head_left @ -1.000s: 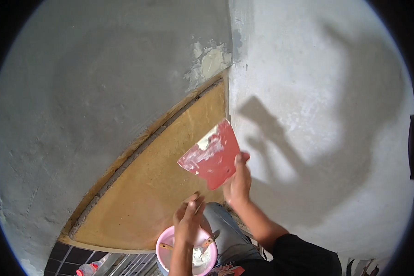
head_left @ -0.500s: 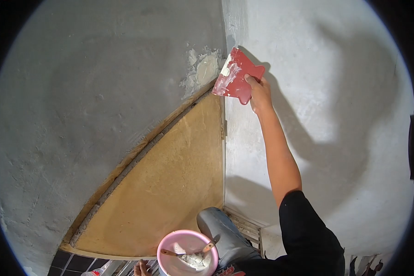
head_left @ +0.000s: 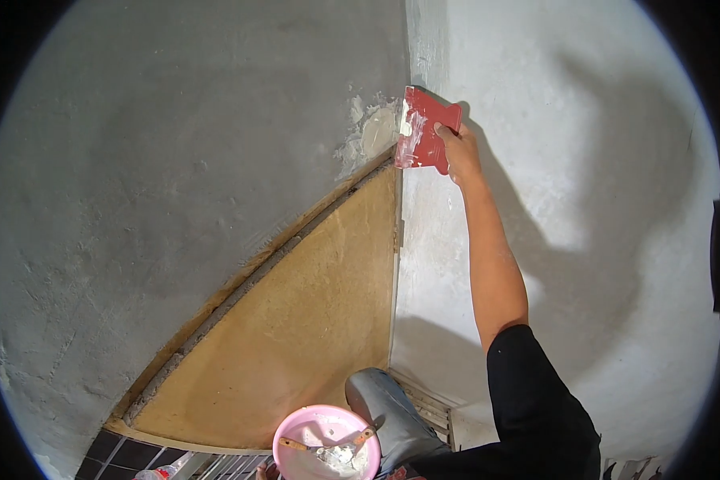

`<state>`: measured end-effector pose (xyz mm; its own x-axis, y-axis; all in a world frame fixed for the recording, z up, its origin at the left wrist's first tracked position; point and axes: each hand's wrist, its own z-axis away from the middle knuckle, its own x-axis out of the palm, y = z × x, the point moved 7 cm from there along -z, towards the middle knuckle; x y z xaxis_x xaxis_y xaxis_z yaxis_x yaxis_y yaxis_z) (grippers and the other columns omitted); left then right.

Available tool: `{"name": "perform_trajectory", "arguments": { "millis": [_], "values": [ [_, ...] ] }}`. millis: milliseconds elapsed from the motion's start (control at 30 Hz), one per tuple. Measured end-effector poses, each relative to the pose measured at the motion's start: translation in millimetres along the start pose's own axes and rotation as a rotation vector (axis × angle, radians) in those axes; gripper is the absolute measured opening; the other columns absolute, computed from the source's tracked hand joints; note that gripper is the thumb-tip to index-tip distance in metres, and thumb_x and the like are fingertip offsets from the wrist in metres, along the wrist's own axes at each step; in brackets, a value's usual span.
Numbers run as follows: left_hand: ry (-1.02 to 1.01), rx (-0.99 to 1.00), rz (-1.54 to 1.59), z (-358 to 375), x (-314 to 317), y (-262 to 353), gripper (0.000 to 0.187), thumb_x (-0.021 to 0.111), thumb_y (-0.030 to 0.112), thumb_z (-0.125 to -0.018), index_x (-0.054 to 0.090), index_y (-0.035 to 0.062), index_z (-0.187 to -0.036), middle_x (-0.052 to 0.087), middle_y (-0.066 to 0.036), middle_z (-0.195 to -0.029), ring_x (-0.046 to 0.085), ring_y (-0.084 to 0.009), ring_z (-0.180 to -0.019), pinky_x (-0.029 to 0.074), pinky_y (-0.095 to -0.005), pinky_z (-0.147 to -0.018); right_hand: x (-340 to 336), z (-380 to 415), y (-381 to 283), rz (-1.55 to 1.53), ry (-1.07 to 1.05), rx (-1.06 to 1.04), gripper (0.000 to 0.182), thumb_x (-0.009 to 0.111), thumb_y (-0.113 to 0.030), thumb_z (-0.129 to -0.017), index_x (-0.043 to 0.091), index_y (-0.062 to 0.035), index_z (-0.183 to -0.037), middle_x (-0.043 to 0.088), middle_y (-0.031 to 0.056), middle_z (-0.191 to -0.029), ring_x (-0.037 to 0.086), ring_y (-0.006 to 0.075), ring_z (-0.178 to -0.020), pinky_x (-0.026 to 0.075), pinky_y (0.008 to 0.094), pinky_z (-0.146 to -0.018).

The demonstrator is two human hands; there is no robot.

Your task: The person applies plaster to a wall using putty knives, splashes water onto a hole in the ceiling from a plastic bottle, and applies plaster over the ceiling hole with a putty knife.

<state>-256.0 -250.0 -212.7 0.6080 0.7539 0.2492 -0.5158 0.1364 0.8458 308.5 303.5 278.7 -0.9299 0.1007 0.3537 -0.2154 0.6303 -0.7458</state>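
Observation:
My right hand [head_left: 458,150] is closed around a red plastic scraper [head_left: 430,132] with a wide blade edge. Pale putty is smeared along the scraper's left side. Its edge is at the corner between the grey wall and the white wall, beside a wet putty patch [head_left: 378,132] on the grey wall. Only a little of my left hand [head_left: 269,472] shows at the bottom edge, beside a pink bowl [head_left: 282,426]; its grip is hidden. Inside the bowl lie white putty [head_left: 342,458] and two tools with wooden handles [head_left: 294,444].
A tan panel [head_left: 296,320] with a rough, curved ledge [head_left: 240,292] lies below the grey wall [head_left: 176,160]. The white wall [head_left: 552,160] rises on the right. Dark tiles [head_left: 120,458], a clear bottle [head_left: 156,474] and metal bars [head_left: 232,466] are at the lower left.
The scraper has turned more upright and sits closer along the corner. My left hand has shifted right, closer to the bowl. The view has moved slightly left.

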Motion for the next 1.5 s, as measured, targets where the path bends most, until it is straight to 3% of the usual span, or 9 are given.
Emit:
{"name": "perform_trajectory", "arguments": {
  "millis": [233,367,533,633,833,1033,1267,1367,1500],
  "values": [
    [-0.178,-0.154,-0.102,-9,13,-38,0.052,0.054,0.033,-0.098,0.045,0.0055,-0.140,0.062,-0.016,-0.121,0.055,-0.0282,-0.119,0.048,-0.0431,-0.097,16,11,-17,0.188,-0.012,-0.055,0.017,0.058,-0.010,-0.095,0.066,0.0025,-0.105,0.067,0.0059,-0.093,0.061,0.0128,-0.080,0.049,0.0283,-0.073],
    [-0.299,-0.093,-0.189,1,27,-39,0.054,0.055,0.033,-0.097,0.043,0.0063,-0.143,0.062,-0.017,-0.121,0.055,-0.0281,-0.119,0.048,-0.0436,-0.096,35,22,-25,0.332,0.065,-0.141,0.017,0.058,-0.011,-0.094,0.067,0.0032,-0.094,0.065,0.0074,-0.075,0.058,0.0138,-0.062,0.047,0.0333,-0.060],
    [-0.228,-0.124,-0.273,5,25,-42,0.059,0.057,0.030,-0.095,0.038,0.0036,-0.143,0.059,-0.019,-0.121,0.057,-0.0307,-0.113,0.050,-0.0463,-0.093,50,31,-35,0.524,0.108,-0.231,0.021,0.058,-0.013,-0.092,0.064,0.0051,-0.083,0.063,0.0143,-0.066,0.058,0.0190,-0.059,0.047,0.0383,-0.060],
    [-0.315,-0.419,-0.340,-74,-51,-135,0.051,0.057,0.025,-0.094,0.041,-0.0008,-0.135,0.062,-0.018,-0.107,0.063,-0.0314,-0.096,0.055,-0.0461,-0.081,58,39,-39,0.550,0.126,-0.264,0.023,0.058,-0.014,-0.092,0.063,0.0053,-0.080,0.063,0.0175,-0.067,0.060,0.0228,-0.059,0.047,0.0401,-0.061],
    [-0.136,-0.211,-0.096,-34,-22,-104,0.027,0.057,0.028,-0.092,0.056,0.0031,-0.103,0.049,-0.003,-0.057,0.052,-0.0191,-0.046,0.045,-0.0346,-0.042,80,57,-62,0.626,0.117,-0.274,0.023,0.056,-0.014,-0.092,0.064,0.0043,-0.081,0.063,0.0177,-0.065,0.061,0.0261,-0.059,0.047,0.0401,-0.060],
    [-0.092,-0.260,-0.429,-13,-24,-79,0.030,0.056,0.031,-0.089,0.060,0.0015,-0.092,0.038,0.001,-0.057,0.045,-0.0159,-0.051,0.038,-0.0328,-0.045,85,61,-62,0.602,0.124,-0.326,0.022,0.056,-0.015,-0.091,0.065,0.0041,-0.085,0.063,0.0174,-0.065,0.062,0.0259,-0.059,0.046,0.0396,-0.060],
    [-0.065,-0.221,-0.389,-9,-16,-79,0.032,0.054,0.029,-0.090,0.061,-0.0008,-0.099,0.029,0.004,-0.059,0.035,-0.0134,-0.054,0.041,-0.0326,-0.056,109,70,-62,0.792,0.091,-0.468,0.022,0.057,-0.014,-0.090,0.067,0.0049,-0.095,0.063,0.0208,-0.067,0.064,0.0341,-0.062,0.048,0.0420,-0.061],
    [-0.099,-0.214,-0.377,-7,-14,-79,0.036,0.053,0.029,-0.091,0.060,-0.0025,-0.105,0.029,0.004,-0.059,0.036,-0.0131,-0.057,0.042,-0.0315,-0.061,126,84,-69,0.866,0.143,-0.504,0.020,0.057,-0.015,-0.089,0.066,0.0030,-0.093,0.061,0.0193,-0.066,0.062,0.0289,-0.058,0.047,0.0396,-0.059],
    [-0.094,-0.211,-0.373,-9,-14,-80,0.040,0.053,0.031,-0.090,0.058,-0.0029,-0.111,0.033,0.003,-0.061,0.040,-0.0144,-0.058,0.044,-0.0314,-0.064,150,112,-73,0.846,0.172,-0.577,0.038,0.057,-0.015,-0.086,0.065,0.0008,-0.119,0.061,0.0210,-0.066,0.065,0.0325,-0.061,0.050,0.0407,-0.061]
  ]
}}
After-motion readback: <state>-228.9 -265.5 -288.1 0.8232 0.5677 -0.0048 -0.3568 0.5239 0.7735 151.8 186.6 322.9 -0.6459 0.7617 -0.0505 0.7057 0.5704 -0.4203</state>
